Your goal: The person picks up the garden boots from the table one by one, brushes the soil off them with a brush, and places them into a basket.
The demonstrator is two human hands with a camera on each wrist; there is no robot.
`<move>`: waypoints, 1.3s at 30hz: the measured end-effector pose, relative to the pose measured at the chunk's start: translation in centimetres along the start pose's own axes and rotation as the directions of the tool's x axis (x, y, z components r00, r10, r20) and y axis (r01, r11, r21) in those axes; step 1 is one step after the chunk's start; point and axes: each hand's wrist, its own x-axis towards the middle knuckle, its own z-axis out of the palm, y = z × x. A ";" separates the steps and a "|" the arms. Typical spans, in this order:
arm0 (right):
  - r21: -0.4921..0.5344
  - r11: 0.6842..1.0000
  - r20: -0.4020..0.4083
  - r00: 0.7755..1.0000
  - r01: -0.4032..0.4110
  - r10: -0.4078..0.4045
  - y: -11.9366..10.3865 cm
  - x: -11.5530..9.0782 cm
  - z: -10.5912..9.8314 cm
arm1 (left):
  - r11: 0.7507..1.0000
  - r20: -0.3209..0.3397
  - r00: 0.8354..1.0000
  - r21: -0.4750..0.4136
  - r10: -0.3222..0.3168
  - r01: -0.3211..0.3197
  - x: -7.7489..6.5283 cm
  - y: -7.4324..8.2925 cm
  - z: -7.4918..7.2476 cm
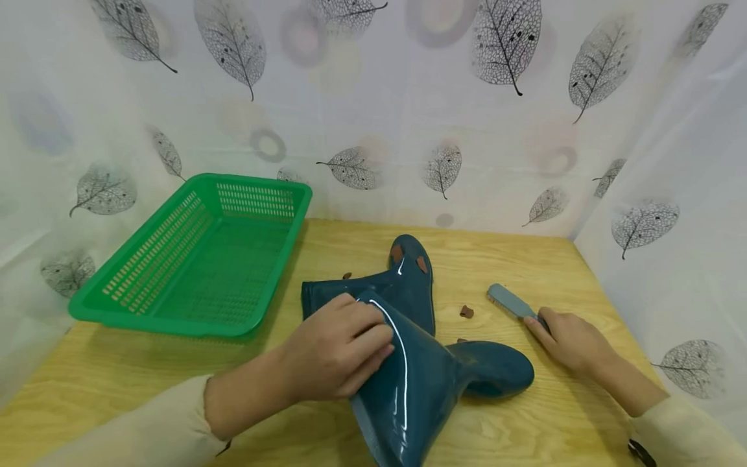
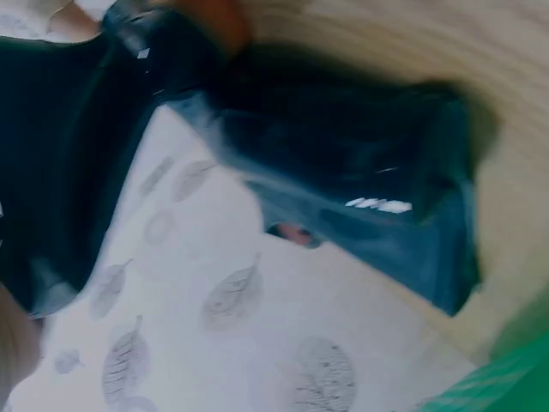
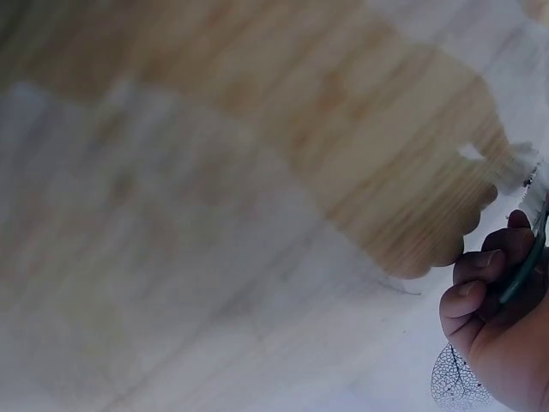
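A glossy dark-blue rubber boot (image 1: 420,370) is tilted at the front of the table, its foot pointing right. My left hand (image 1: 344,347) grips its shaft near the wide top opening. Behind it, a second rubber boot (image 1: 408,285) lies on the table with brown pieces on its foot; in the left wrist view its shaft (image 2: 343,163) shows large. My right hand (image 1: 574,340) holds a grey-blue brush (image 1: 510,300) by the handle, to the right of the boots. In the right wrist view, curled fingers (image 3: 489,266) wrap the brush handle (image 3: 525,266).
A green plastic basket (image 1: 277,279) stands at the left of the wooden table (image 1: 478,441). Small brown pieces, one a brown scrap (image 1: 467,312), lie near the boots. A white leaf-print curtain (image 1: 385,117) encloses the back and sides.
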 end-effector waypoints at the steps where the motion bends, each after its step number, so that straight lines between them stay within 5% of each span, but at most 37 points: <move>1: -0.003 1.000 -0.002 1.000 -0.001 0.001 0.1 0.0 0.0 | 0.998 0.049 0.997 -0.012 -0.057 0.058 0.2 0.0 -0.1; 5: 0.004 1.000 0.001 1.000 0.002 -0.002 0.2 -0.2 -0.1 | 0.989 0.195 0.971 -0.015 -0.140 0.146 0.8 -0.1 -0.3; 9: 0.001 1.000 0.003 1.000 0.004 -0.004 0.4 -0.2 -0.2 | 0.993 0.270 0.958 0.093 -0.096 0.073 0.8 -0.2 -0.3; 14: -0.007 1.000 0.009 1.000 0.009 -0.008 0.4 0.1 -0.3 | 0.976 0.407 0.909 0.218 -0.089 -0.002 0.6 0.1 0.0; 17: -0.005 1.000 0.010 1.000 0.013 -0.013 0.4 0.2 -0.2 | 0.970 0.465 0.880 0.244 -0.100 -0.019 0.8 0.1 0.1; 23: 0.005 1.000 0.018 1.000 0.007 -0.008 0.3 0.1 -0.2 | 0.956 0.523 0.851 0.274 -0.054 -0.107 1.7 0.2 0.5; 27: 0.001 1.000 0.013 1.000 0.005 -0.005 0.2 0.2 -0.2 | 0.953 0.532 0.844 0.284 -0.067 -0.104 2.2 0.2 1.4; 34: 0.011 1.000 0.013 1.000 -0.009 0.009 0.0 0.1 -0.3 | 0.958 0.494 0.860 0.286 -0.125 -0.026 1.6 -0.2 4.0; 39: 0.047 0.999 0.015 1.000 -0.019 0.018 -0.2 0.0 -0.2 | 0.945 0.514 0.845 0.326 -0.150 -0.030 1.4 -0.5 5.4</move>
